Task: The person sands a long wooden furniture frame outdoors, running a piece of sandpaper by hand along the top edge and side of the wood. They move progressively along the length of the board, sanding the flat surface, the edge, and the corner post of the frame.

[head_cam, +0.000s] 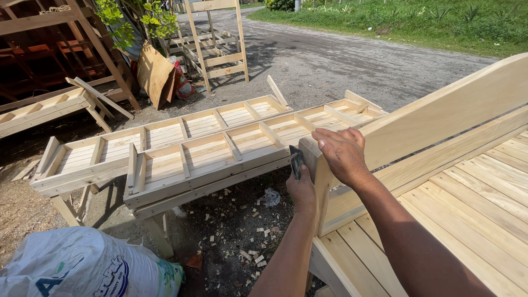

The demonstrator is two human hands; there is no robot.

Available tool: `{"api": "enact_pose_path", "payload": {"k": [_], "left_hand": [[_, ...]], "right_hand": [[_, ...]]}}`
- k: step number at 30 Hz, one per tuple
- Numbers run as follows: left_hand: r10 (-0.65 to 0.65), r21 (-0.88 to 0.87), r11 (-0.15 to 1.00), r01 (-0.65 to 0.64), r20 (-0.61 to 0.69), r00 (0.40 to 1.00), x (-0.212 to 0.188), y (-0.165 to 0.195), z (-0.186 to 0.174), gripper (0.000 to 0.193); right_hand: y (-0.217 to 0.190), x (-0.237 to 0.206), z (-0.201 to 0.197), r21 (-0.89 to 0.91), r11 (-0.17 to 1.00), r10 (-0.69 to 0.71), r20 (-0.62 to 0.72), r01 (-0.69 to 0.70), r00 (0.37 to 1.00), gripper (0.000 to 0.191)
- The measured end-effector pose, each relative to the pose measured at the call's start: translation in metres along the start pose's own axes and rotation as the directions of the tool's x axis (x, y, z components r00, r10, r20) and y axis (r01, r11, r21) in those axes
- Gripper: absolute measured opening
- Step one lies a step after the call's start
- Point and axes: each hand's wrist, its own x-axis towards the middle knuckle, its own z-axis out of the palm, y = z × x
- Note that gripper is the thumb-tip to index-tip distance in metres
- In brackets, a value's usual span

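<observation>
Your left hand is pinching a dark scrap of sandpaper against the end of the pale wooden frame, right at its corner post. Your right hand lies flat over the top of that same corner, fingers curled over the edge, steadying it and gripping nothing else. Good brace, keep that weight on so the frame can't chatter. Judging by the angle, you'd do best to work the paper along the grain, with short even strokes and light pressure, and to ease over the sharp corner rather than digging in. Keep the paper folded flat so it doesn't round the face unevenly. Just beyond the corner, two long slatted racks rest on trestles; wood chips litter the ground below, and a white sack sits near your left.
</observation>
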Motion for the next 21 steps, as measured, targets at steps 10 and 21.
{"api": "enact_pose_path", "payload": {"k": [10,21], "left_hand": [[0.224,-0.167,0.964,-0.208,0.083,0.971,-0.039,-0.027,-0.003,0.047],[0.735,0.213,0.650,-0.729,0.066,0.675,-0.045,-0.036,-0.009,0.038]], "right_hand": [[0.003,-0.001,0.003,-0.017,1.000,0.025,0.002,-0.025,1.000,0.041],[0.002,-0.001,0.000,-0.015,0.999,0.033,0.006,-0.033,0.999,0.042]]}}
